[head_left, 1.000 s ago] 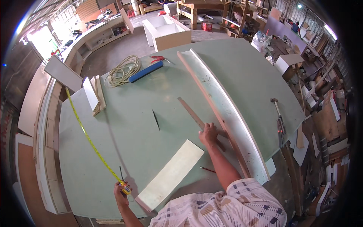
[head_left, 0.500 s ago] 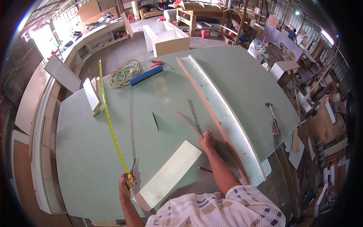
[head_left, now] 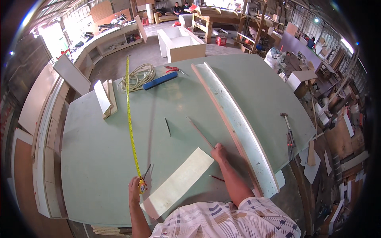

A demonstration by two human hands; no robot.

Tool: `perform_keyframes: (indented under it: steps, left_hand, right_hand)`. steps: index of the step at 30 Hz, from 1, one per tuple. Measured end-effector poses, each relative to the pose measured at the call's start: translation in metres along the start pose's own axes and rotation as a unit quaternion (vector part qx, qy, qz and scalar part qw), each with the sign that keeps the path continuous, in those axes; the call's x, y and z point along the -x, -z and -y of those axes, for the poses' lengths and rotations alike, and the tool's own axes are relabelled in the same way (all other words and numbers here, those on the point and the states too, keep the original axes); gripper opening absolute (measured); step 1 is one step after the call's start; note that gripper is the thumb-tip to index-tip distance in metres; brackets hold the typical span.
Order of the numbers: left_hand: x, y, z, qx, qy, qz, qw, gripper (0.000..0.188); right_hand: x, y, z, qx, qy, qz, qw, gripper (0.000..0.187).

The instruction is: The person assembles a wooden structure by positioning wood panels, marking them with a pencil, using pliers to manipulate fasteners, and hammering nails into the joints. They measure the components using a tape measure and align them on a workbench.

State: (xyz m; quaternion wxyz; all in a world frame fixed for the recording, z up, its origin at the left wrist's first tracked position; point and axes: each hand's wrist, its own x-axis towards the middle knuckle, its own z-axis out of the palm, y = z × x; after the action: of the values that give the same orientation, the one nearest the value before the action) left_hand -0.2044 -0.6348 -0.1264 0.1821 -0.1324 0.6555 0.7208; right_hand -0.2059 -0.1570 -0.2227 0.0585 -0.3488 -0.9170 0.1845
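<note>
My left hand (head_left: 135,190) is closed around a yellow tape measure (head_left: 142,185), its long yellow blade (head_left: 131,131) drawn out away from me across the green tabletop. A thin dark stick (head_left: 147,170) juts up beside that hand; whether the fingers hold it I cannot tell. In my closed right hand (head_left: 219,153) is a long, thin flat strip (head_left: 200,133), pointing away and to the left. Between my hands lies a cream rectangular board (head_left: 178,182). A dark pencil-like stick (head_left: 216,178) rests near my right forearm, and a narrow dark blade-like piece (head_left: 168,127) lies farther off.
A long white channel-shaped panel (head_left: 236,123) with a wooden edge lies right of my hand. Farther away are a coiled cable (head_left: 137,77), a blue bar (head_left: 160,81) and red-handled pliers (head_left: 172,69). A hammer (head_left: 286,119) lies at the right edge, white-faced boards (head_left: 104,97) at the left.
The tape blade has swung right, its far end now beyond the coiled cable. My left hand has shifted slightly right. The strip in my right hand has turned and shows narrower.
</note>
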Motion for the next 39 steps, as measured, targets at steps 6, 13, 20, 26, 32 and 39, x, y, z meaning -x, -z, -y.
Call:
perform_keyframes:
  steps: [6,13,20,26,32,39]
  left_hand:
    - [-0.011,0.015,0.002,-0.075,-0.012,-0.031,0.997,0.034]
    - [-0.072,0.061,-0.014,-0.34,-0.057,0.017,0.939,0.028]
    - [-0.144,0.077,-0.054,-0.584,-0.099,-0.003,0.806,0.03]
    - [-0.198,0.056,-0.078,-0.655,-0.117,0.009,0.746,0.035]
    - [-0.228,0.021,-0.084,-0.657,-0.105,0.02,0.747,0.034]
    - [-0.243,0.017,-0.079,-0.647,-0.104,0.031,0.755,0.035]
  right_hand:
    - [-0.025,0.076,-0.062,-0.234,-0.035,0.017,0.971,0.031]
    - [-0.099,0.292,-0.194,0.006,-0.029,-0.266,0.964,0.043]
    - [-0.062,0.326,-0.253,0.063,-0.101,-0.318,0.941,0.042]
    - [-0.006,0.242,-0.278,0.021,-0.082,-0.191,0.978,0.038]
    - [0.042,0.188,-0.265,-0.088,-0.085,-0.105,0.987,0.054]
    - [0.059,0.171,-0.266,-0.166,-0.121,-0.02,0.979,0.05]
